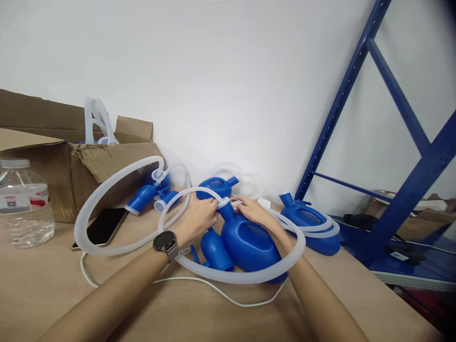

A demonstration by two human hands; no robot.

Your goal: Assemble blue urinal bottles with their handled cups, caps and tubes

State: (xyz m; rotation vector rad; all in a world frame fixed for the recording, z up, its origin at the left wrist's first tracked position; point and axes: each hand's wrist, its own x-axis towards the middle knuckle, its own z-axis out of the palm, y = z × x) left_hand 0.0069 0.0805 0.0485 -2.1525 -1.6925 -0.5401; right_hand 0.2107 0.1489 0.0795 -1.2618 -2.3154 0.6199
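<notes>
Closed on the end of a translucent white corrugated tube (249, 277), the grip of the left hand (199, 214) sits beside the white collar (223, 203) at the mouth of a rounded blue plastic jug (233, 237), near the centre of the frame. On the neck's other side is the right hand (253, 210); its fingertips are partly hidden, so I cannot tell whether its grip is clamped on anything. The jug leans on the wood-toned surface (178, 313), with the tube looping in front of it and across both forearms. Just left of the jug lies a blue plastic cup-shaped piece (215, 249); a dark round-faced watch (164, 241) circles the left wrist. Another blue jug (226, 190) lies behind the hands, and a third (326, 244) at centre right. Toward the left edge are a black phone (107, 225), a clear plastic bottle (26, 204) and an open brown cardboard box (57, 175).
</notes>
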